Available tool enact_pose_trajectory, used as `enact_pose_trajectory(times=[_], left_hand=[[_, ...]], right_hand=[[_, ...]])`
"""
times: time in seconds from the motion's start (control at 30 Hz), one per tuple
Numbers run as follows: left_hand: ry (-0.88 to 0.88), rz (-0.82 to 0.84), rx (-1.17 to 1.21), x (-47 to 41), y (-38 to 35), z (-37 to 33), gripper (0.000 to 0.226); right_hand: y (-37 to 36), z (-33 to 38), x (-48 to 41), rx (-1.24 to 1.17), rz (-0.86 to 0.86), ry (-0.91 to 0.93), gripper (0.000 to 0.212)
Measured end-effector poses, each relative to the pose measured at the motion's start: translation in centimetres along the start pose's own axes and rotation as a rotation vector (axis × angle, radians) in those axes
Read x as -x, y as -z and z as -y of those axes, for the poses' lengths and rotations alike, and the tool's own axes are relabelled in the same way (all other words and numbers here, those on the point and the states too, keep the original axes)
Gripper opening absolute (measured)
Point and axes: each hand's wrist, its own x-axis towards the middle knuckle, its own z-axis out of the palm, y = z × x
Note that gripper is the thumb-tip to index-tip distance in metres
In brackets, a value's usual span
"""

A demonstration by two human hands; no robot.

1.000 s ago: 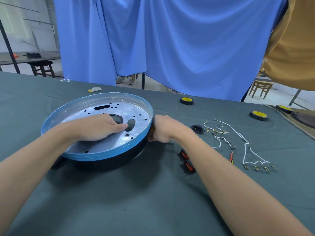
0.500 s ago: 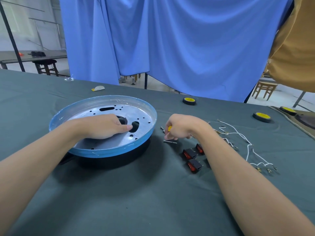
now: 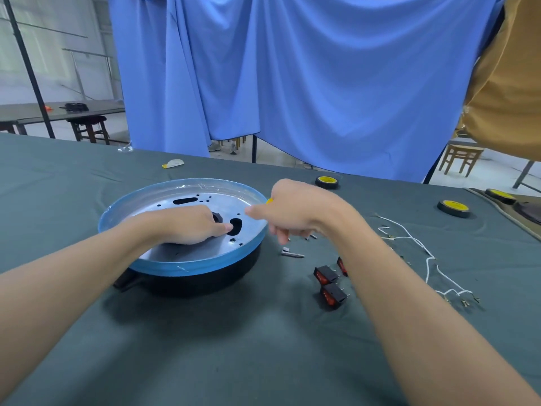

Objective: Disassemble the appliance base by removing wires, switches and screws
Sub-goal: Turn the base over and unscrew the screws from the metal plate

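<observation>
Nearest on the surface [image 3: 205, 347] lie three black switches [image 3: 333, 295]. Beyond them the left hand [image 3: 187, 227] rests on the blue-rimmed appliance base [image 3: 181, 268], its grip unclear. The right hand [image 3: 295, 212] closes its grip on a small yellow item [image 3: 269, 201] by the rim, with white wires [image 3: 430, 262] to the right.

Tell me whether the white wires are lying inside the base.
No: the wires lie on the cloth, well to the right of the base.
</observation>
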Motion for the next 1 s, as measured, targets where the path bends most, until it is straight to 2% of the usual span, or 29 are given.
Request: enact_pose_trajectory(times=[0.13, 0.43, 0.63, 0.8, 0.87, 0.9, 1.0], left_hand=[[0.057, -0.011, 0.020, -0.1, -0.1, -1.1, 0.049], [0.122, -0.050, -0.033, 0.9, -0.8, -4.5, 0.036], [0.063, -0.090, -0.034, 0.9, -0.7, -3.7, 0.039], [0.022, -0.143, -0.159, 1.3, -0.5, -2.9, 0.042], [0.033, -0.138, -0.222, 1.6, -0.2, -2.5, 0.042], [0.037, -0.171, -0.271, 1.8, 0.0, -2.3, 0.041], [0.021, -0.414, -0.413, 2.2, 0.7, -2.1, 0.038]], right_hand=[[-0.9, 1.3, 0.5, 0.165, 0.017, 0.011, 0.044], [0.1, 1.3, 1.7, 0.245, 0.201, -0.004, 0.034], [-0.3, 0.6, 1.3, 0.185, 0.084, -0.009, 0.029], [-0.3, -0.6, 0.3, 0.119, -0.002, -0.049, 0.018], [-0.5, -0.8, -0.1, 0.074, -0.046, -0.045, 0.021], [-0.8, -0.8, -0.4, 0.044, -0.080, -0.037, 0.026], [-2.2, -0.7, -1.5, -0.075, -0.180, -0.030, 0.034]])
